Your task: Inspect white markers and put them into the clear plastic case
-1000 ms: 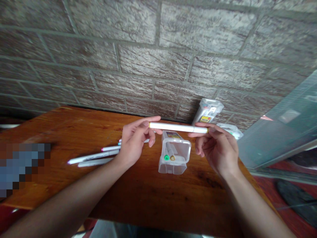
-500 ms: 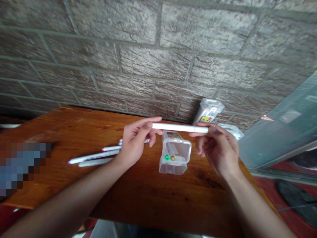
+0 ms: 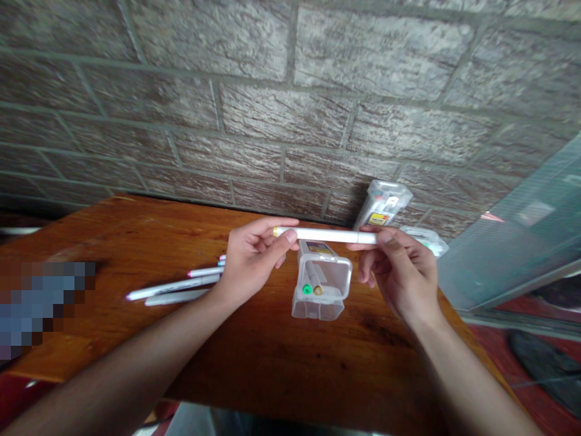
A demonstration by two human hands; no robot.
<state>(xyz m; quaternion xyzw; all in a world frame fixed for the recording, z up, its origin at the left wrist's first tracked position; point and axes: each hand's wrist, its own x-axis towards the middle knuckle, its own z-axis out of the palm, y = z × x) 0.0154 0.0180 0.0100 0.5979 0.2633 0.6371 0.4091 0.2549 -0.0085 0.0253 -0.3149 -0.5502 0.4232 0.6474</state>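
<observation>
A white marker (image 3: 324,235) with a yellow left end is held level above the table between both hands. My left hand (image 3: 254,254) pinches it near the yellow end, and my right hand (image 3: 399,263) grips its other end. Below it, a clear plastic case (image 3: 347,278) lies with its open end facing me. Inside are a green-ended marker (image 3: 307,289) and a marker with a brownish-yellow end (image 3: 318,290). Several loose markers (image 3: 175,286) lie on the table left of the case, partly hidden behind my left hand.
A second clear case (image 3: 384,206) stands on the wooden table (image 3: 290,369) against the stone wall (image 3: 272,109). Clear plastic packaging (image 3: 426,241) sits behind my right hand. A blurred-out blue object (image 3: 40,309) is at the far left, a glass panel (image 3: 508,242) at the right.
My left thumb has moved right along the marker, and the marker's yellow left end now shows. My right hand has hardly moved.
</observation>
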